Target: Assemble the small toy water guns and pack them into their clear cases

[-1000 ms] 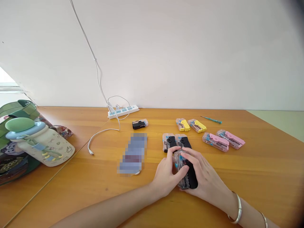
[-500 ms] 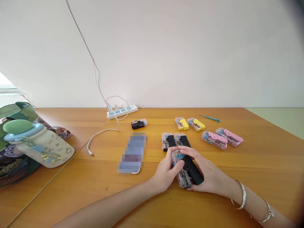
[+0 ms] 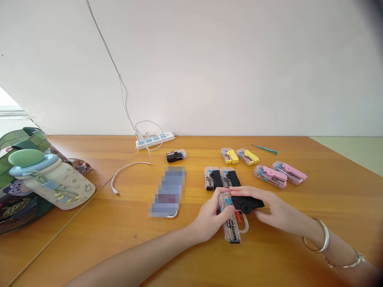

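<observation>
Head view: left grip [image 3: 211, 215] closed around a clear plastic case [image 3: 231, 228], its long axis pointing away from the body, its lower end near the front of the wooden desk [image 3: 287, 255]. Right grip [image 3: 273, 209], pinched on a matte black clip [image 3: 247, 204], lying crosswise against the case's upper part, with a thin clear loop [image 3: 245, 224] just below.
</observation>
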Action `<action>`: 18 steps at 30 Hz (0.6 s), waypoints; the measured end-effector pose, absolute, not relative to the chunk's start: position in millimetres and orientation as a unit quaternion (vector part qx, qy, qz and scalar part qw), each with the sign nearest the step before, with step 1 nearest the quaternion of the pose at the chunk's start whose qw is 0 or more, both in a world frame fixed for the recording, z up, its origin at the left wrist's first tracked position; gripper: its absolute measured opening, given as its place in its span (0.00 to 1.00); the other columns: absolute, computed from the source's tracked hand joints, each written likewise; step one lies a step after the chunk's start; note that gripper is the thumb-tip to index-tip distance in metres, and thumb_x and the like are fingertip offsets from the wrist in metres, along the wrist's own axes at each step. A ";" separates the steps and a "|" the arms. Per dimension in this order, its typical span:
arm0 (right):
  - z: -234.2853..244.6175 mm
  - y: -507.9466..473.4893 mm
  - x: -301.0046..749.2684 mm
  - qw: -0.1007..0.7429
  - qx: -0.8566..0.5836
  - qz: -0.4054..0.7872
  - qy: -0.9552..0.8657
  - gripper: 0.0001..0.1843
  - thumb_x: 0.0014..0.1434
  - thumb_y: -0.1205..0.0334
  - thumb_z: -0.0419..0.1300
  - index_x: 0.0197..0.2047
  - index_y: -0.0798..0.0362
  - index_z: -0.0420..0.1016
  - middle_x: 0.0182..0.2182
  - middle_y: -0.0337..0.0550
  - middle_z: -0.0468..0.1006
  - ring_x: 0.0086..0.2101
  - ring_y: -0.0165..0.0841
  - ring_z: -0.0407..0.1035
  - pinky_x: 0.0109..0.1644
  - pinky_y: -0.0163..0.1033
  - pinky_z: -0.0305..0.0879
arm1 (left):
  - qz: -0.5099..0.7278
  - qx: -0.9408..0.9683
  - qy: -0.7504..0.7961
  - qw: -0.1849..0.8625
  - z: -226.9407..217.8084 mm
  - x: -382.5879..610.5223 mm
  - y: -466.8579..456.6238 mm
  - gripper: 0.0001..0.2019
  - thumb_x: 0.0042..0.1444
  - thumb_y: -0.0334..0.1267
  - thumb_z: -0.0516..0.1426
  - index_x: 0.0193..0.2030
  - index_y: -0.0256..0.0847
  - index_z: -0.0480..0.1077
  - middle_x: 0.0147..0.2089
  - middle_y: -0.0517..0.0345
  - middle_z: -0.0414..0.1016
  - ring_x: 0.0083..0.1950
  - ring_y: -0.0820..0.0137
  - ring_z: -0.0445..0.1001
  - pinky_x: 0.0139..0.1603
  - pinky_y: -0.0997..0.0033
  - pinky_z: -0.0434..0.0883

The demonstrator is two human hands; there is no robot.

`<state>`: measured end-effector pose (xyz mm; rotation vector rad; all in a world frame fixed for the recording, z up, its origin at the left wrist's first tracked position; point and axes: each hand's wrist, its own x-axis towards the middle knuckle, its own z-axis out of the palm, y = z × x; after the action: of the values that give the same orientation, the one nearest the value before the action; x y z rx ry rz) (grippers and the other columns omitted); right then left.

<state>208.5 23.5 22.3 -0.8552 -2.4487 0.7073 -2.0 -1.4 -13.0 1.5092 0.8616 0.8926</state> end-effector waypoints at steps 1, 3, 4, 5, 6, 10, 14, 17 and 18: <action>24.4 24.8 210.7 0.222 -0.310 0.260 -0.887 0.37 0.45 0.79 0.47 0.57 0.43 0.64 0.56 0.38 0.69 0.56 0.38 0.62 0.58 0.48 0.63 | 0.364 0.655 0.367 0.551 -13.3 -2.2 -1.7 0.16 0.60 0.42 0.51 0.54 0.44 0.57 0.39 0.59 0.69 0.40 0.69 0.69 0.44 0.68 0.67; 26.5 25.5 212.4 0.225 -0.316 0.264 -0.883 0.34 0.46 0.78 0.47 0.54 0.44 0.67 0.54 0.38 0.71 0.54 0.38 0.65 0.57 0.47 0.64 | 0.347 0.672 0.374 0.537 -13.1 -2.2 -2.4 0.16 0.59 0.40 0.51 0.54 0.44 0.56 0.37 0.60 0.68 0.38 0.69 0.68 0.41 0.69 0.67; 26.3 24.9 211.8 0.232 -0.320 0.262 -0.881 0.32 0.46 0.78 0.48 0.53 0.45 0.67 0.53 0.38 0.71 0.54 0.37 0.65 0.57 0.46 0.65 | 0.346 0.674 0.376 0.533 -12.7 -1.9 -2.7 0.17 0.59 0.40 0.51 0.54 0.44 0.56 0.37 0.61 0.68 0.37 0.70 0.68 0.40 0.70 0.67; 25.3 23.7 210.3 0.242 -0.321 0.257 -0.879 0.31 0.47 0.78 0.48 0.53 0.45 0.66 0.53 0.39 0.72 0.54 0.37 0.65 0.56 0.45 0.65 | 0.347 0.675 0.378 0.530 -12.1 -1.6 -3.0 0.16 0.59 0.39 0.51 0.54 0.44 0.55 0.36 0.61 0.67 0.36 0.70 0.68 0.39 0.71 0.67; 24.0 22.0 208.2 0.252 -0.321 0.246 -0.879 0.30 0.48 0.77 0.49 0.53 0.46 0.66 0.52 0.40 0.72 0.53 0.36 0.65 0.56 0.45 0.66 | 0.349 0.674 0.380 0.528 -11.5 -1.2 -3.3 0.16 0.59 0.39 0.51 0.53 0.44 0.55 0.35 0.61 0.67 0.35 0.71 0.67 0.38 0.72 0.66; 19.5 15.6 200.2 0.274 -0.307 0.140 -0.901 0.28 0.51 0.77 0.48 0.54 0.46 0.63 0.51 0.43 0.71 0.52 0.36 0.65 0.52 0.44 0.67 | 0.366 0.671 0.389 0.514 -9.6 -0.1 -4.9 0.15 0.59 0.39 0.51 0.53 0.43 0.57 0.34 0.61 0.66 0.33 0.71 0.65 0.38 0.72 0.65; 20.6 16.0 200.2 0.262 -0.282 0.041 -0.922 0.28 0.54 0.75 0.48 0.57 0.46 0.61 0.49 0.43 0.73 0.49 0.37 0.67 0.50 0.46 0.67 | 0.380 0.670 0.385 0.508 -9.2 -0.2 -5.4 0.15 0.59 0.39 0.51 0.53 0.42 0.58 0.36 0.60 0.67 0.34 0.71 0.65 0.39 0.71 0.65; 21.7 18.6 203.2 0.253 -0.262 0.004 -0.931 0.27 0.56 0.73 0.48 0.58 0.46 0.60 0.46 0.44 0.75 0.44 0.38 0.70 0.48 0.48 0.67 | 0.381 0.664 0.383 0.517 -10.0 -0.3 -4.2 0.15 0.59 0.41 0.51 0.52 0.42 0.59 0.36 0.60 0.67 0.35 0.71 0.65 0.38 0.72 0.65; 21.7 19.1 203.9 0.248 -0.258 -0.007 -0.934 0.28 0.56 0.72 0.48 0.59 0.46 0.59 0.45 0.44 0.75 0.42 0.38 0.70 0.48 0.49 0.66 | 0.380 0.662 0.384 0.520 -10.4 -0.4 -3.8 0.15 0.59 0.41 0.51 0.52 0.41 0.60 0.35 0.60 0.67 0.34 0.71 0.65 0.38 0.72 0.65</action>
<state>203.9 19.1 21.7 -0.7039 -2.5446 -0.0197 -0.4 -3.8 -10.4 1.5869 0.9210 0.9105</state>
